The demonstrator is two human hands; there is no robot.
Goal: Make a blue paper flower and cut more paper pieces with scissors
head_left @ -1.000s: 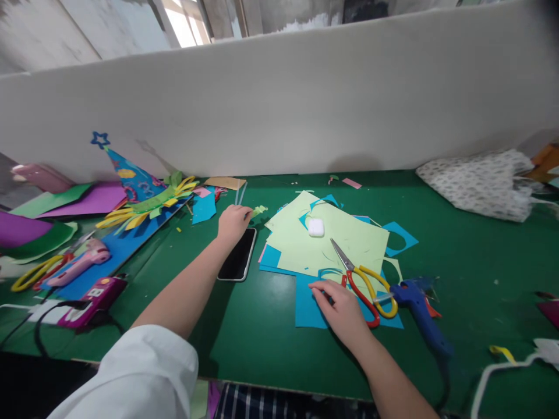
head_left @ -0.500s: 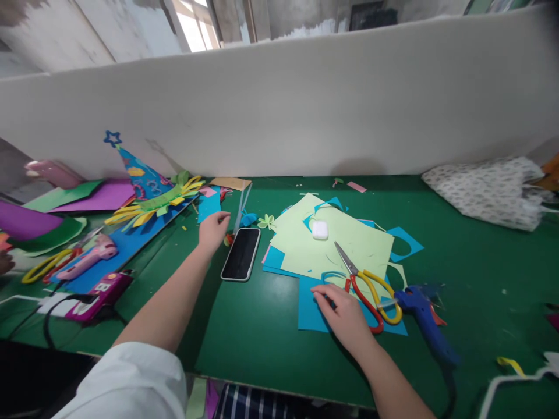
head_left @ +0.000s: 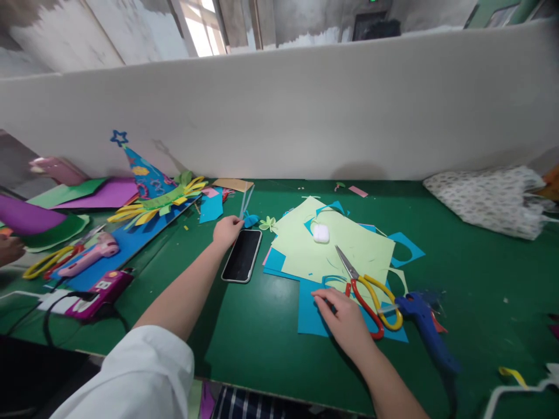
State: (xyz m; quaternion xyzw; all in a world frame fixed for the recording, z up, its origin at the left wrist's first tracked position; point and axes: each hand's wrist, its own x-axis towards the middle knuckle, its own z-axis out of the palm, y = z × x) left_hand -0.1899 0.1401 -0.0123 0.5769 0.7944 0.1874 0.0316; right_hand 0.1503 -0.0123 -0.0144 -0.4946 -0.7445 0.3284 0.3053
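Green tabletop (head_left: 271, 331) is strewn with cut paper as the left hand (head_left: 227, 231) is held beside the upper end of a phone (head_left: 242, 256). Its thumb and forefinger are brought close together next to a blue paper flower (head_left: 250, 220), which lies just beyond the phone; whether a petal is pinched cannot be told. A pale green flower (head_left: 268, 223) is set near it, apparently kept off the sheets so as not to be lost among scraps. The right hand (head_left: 343, 320) is rested over a blue sheet (head_left: 308, 317), its fingers loosely curled; whether anything small is gripped is hidden. Beside it, 1 pair of scissors (head_left: 367, 291) is laid with handles toward that hand, probably for easy pickup. A blue glue gun (head_left: 430, 337) is parked farther right, perhaps for the same reason. On pale green sheets (head_left: 349, 250), 1 white case (head_left: 321, 233) is placed, possibly as a weight.
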